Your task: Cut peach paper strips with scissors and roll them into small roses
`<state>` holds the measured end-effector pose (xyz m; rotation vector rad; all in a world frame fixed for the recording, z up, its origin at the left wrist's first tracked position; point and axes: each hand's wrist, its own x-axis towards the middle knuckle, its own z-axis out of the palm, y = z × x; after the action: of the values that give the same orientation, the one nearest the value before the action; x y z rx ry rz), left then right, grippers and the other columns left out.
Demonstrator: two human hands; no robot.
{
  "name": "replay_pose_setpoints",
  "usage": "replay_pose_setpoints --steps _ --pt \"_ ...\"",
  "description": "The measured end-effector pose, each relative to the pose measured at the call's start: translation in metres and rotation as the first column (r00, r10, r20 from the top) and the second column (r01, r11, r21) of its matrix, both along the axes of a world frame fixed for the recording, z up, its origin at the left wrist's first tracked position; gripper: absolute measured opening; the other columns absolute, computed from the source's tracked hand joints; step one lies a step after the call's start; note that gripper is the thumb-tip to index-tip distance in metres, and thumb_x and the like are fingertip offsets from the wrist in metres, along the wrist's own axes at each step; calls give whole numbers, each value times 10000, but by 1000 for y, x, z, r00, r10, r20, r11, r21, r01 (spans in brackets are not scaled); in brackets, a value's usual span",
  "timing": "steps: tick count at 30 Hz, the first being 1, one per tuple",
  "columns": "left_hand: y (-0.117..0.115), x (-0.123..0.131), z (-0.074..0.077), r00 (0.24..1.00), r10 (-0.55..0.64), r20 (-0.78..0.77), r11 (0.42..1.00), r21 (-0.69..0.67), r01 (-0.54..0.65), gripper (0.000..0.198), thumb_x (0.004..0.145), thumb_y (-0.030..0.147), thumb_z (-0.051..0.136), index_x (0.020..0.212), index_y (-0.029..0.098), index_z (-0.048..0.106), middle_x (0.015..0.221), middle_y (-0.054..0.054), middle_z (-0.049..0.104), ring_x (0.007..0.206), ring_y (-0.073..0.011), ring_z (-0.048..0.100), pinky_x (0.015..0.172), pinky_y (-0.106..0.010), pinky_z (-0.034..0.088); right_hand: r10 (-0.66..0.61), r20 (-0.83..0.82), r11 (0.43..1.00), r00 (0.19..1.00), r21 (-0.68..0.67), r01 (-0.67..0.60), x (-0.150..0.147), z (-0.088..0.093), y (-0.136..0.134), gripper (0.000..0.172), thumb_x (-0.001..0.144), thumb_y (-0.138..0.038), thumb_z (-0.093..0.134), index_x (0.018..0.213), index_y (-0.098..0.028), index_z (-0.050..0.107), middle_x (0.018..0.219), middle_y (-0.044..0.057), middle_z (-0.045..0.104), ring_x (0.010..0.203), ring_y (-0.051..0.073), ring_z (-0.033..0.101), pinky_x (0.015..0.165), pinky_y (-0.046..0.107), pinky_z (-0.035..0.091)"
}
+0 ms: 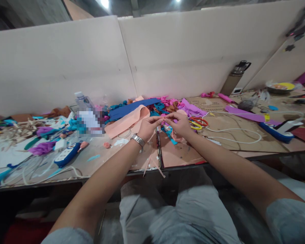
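My left hand [150, 127], with a metal watch [138, 139] on the wrist, and my right hand [178, 122] meet fingertip to fingertip over the table. Both are closed in a pinch on a small peach paper piece [163, 118], mostly hidden by the fingers. Behind my left hand lies a folded peach strip [127, 122], crepe-like, with a dark blue strip [134, 107] beyond it. Orange and yellow loop handles [199, 122] lie beside my right hand. Thin peach strips [155, 166] hang at the table's front edge below my hands.
Crumpled coloured scraps [167, 105] pile up along the white partition [193, 61]. Blue-and-white power strips [67, 155] with white cables lie on both sides. A clear bottle [81, 100] stands left, a dark flask [235, 78] right. Purple strips [249, 114] lie on cardboard.
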<state>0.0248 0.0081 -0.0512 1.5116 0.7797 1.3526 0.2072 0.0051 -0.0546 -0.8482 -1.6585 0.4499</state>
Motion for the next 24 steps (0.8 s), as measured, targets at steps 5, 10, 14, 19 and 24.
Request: replay_pose_setpoints --steps 5,10,14,19,24 --pt "-3 0 2 996 41 -83 995 91 -34 338 739 452 838 949 187 825 988 -102 787 940 -231 694 897 -386 537 1 -16 1000 1000 -29 -1 0 -1 1 209 840 -397 744 864 -190 753 830 55 768 763 194 683 702 321 552" --pt "-5 1 3 993 70 -90 994 89 -62 372 696 456 865 943 180 826 979 -109 790 901 -234 707 868 -396 557 12 -31 999 999 -34 -13 -1 0 0 243 833 -434 750 866 -194 761 838 57 768 765 198 681 708 331 552" --pt "-5 1 2 992 76 -104 997 40 -72 426 669 476 877 955 165 824 990 -123 798 914 -259 725 874 -418 569 24 -28 1000 999 3 -24 0 1 2 282 828 -482 759 841 -201 768 864 64 749 807 203 671 713 336 545" --pt "-7 1 3 990 80 -113 997 12 -79 453 653 485 885 958 156 823 985 -126 799 893 -258 731 866 -420 576 4 -2 1000 1000 29 -3 4 3 2 294 829 -504 758 817 -211 786 856 61 738 818 204 668 754 347 539" --pt "-7 1 7 993 66 -102 998 -12 -67 439 620 462 907 918 150 826 918 -117 800 834 -238 723 842 -406 579 18 17 1000 1000 -5 -18 4 3 1 292 833 -502 751 821 -212 784 819 57 764 790 213 689 765 354 543"
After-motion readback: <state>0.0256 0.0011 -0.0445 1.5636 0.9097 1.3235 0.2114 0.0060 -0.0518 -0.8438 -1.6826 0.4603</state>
